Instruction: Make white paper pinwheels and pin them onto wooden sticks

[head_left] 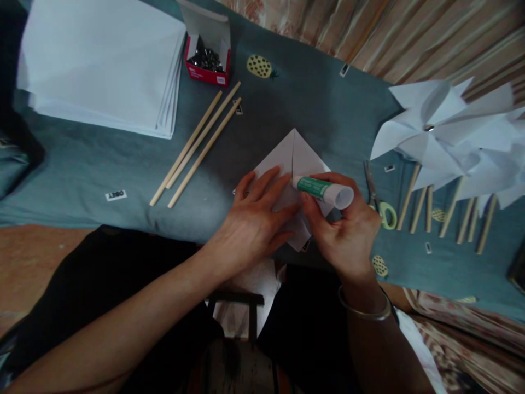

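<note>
"Left first?"
"Wooden sticks (pixel 204 154), then my left hand (pixel 256 224), fingers apart, flat on the folded white paper (pixel 311 156) at centre."
"Glue stick (pixel 318 187)?"
"Just right of those fingertips, clamped in my right hand (pixel 348 235), so that one's nearer. Long axis roughly left-right, left end at the paper's middle seam."
"Further right?"
"Green-handled scissors (pixel 371 185), then paper pinwheels (pixel 438 131)."

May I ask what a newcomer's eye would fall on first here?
Probably the green-and-white glue stick in the right hand, near the centre, over the folded white paper beneath the left hand. Next might come the white paper pinwheels with wooden sticks at the right and the stack of white paper at upper left.
</note>
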Motion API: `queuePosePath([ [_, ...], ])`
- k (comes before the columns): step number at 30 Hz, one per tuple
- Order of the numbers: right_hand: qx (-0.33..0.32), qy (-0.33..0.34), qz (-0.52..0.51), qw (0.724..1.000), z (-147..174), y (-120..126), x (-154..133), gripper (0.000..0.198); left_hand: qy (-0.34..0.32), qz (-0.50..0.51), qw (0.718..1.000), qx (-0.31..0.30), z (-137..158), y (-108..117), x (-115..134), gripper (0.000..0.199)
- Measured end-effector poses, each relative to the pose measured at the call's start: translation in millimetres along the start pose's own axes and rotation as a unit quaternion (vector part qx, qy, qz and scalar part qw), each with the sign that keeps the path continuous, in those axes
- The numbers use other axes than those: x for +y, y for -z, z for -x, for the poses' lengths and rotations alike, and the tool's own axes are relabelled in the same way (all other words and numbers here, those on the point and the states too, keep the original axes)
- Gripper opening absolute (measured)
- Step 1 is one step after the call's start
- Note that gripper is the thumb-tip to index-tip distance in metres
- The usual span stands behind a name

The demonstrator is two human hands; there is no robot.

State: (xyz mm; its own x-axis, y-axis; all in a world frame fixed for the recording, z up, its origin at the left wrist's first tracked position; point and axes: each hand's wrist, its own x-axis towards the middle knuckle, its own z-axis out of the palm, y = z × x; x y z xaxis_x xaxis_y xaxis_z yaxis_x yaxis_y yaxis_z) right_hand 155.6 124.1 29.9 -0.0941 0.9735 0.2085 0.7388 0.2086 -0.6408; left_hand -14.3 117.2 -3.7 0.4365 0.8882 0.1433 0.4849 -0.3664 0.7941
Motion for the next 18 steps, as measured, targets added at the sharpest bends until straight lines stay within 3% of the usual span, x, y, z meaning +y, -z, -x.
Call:
queuePosePath([
  [9, -0.01, 0.014, 0.016, 1.0, 1.6, -1.7, 3.1, 0.023, -0.025, -0.078, 0.997, -0.008, 1.2, -4.2, -2.5, 0.035],
  [18, -0.03, 0.033, 0.043, 0.998, 0.2, 0.7, 1.2, 0.022, -0.017, -0.036, 0.999, -0.004, 0.4, -3.6, -2.9, 0.025],
])
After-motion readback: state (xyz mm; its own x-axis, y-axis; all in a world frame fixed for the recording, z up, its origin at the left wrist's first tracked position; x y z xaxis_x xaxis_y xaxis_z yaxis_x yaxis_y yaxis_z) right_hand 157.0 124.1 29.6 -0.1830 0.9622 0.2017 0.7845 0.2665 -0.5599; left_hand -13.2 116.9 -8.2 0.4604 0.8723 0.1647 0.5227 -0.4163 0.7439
